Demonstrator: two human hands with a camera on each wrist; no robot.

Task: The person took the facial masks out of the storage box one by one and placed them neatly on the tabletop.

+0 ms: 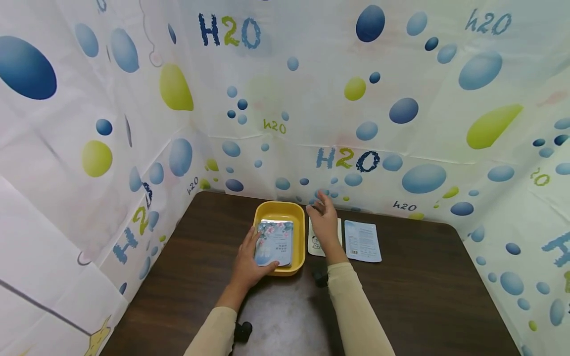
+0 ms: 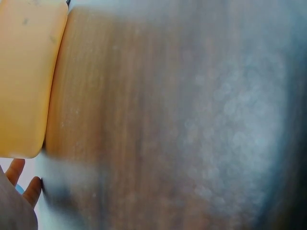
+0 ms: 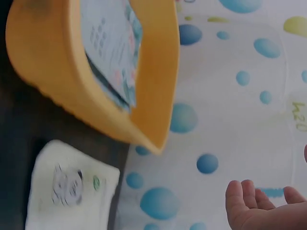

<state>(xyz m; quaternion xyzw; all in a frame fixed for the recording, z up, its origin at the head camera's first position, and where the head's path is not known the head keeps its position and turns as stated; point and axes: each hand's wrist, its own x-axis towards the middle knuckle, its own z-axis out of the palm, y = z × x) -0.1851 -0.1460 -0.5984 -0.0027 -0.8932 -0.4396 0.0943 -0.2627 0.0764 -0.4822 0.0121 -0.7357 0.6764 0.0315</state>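
Observation:
A yellow tray (image 1: 302, 237) holds a pale blue packet (image 1: 277, 242) printed with pink flowers. Against the tray's left side lies my left hand (image 1: 248, 264), fingers extended at the packet's left edge and thumb across its lower edge. Two of its fingers (image 2: 31, 190) show beside the tray in the left wrist view. My right hand (image 1: 326, 225) hovers over a cream packet (image 1: 315, 243) with a panda drawing, partly covering it, fingers loosely bent and holding nothing. To its right lies a light blue packet (image 1: 362, 241) with small print.
Everything stands on a dark brown table (image 1: 414, 287). A white sheet (image 1: 311, 99) with blue and green drops hangs behind it and at both sides. Small black devices (image 1: 242, 331) sit at both wrists.

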